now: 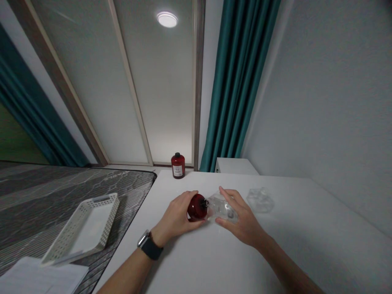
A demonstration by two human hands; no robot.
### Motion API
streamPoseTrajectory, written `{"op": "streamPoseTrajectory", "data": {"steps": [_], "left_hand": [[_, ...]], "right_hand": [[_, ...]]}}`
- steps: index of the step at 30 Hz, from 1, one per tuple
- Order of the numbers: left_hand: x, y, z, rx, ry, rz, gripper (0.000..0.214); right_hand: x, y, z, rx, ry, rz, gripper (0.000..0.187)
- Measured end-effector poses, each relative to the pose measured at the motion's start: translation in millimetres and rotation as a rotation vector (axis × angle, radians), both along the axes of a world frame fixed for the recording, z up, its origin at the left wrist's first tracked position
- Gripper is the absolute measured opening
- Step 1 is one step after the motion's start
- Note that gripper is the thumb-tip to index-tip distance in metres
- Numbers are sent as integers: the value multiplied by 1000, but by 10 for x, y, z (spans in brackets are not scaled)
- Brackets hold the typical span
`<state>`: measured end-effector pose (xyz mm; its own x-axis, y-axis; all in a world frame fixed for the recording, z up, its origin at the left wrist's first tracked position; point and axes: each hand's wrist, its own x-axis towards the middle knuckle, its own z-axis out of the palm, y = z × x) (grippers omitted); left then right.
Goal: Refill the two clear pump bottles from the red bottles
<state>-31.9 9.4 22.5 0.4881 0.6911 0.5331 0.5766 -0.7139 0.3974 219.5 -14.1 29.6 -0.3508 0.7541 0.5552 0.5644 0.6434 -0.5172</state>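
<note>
My left hand wraps around a dark red bottle lying on its side on the white table; a dark smartwatch sits on that wrist. My right hand grips a clear plastic bag whose mouth is at the bottle's neck. Both hands meet near the table's middle, fingers curled around what they hold.
A second clear plastic bag lies just right of my hands. Another dark red bottle stands upright at the table's far edge. A white perforated tray rests on a grey marbled surface at left, papers beside it. Teal curtains hang behind.
</note>
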Motion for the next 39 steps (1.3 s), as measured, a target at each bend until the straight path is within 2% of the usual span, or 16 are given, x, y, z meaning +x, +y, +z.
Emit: {"op": "streamPoseTrajectory", "data": {"steps": [4,16,39], "left_hand": [[-6,3,-1,8,-10,4,76],[6,-6,9,-10,-62,25,73],[39,-4,-66,-54,-161,96,76]], "right_hand": [[-5,30,29,-2,-10,14,81],[-21,66,187,-140,-54,27,81],[-75,109,468,-195,-121,56,77]]}}
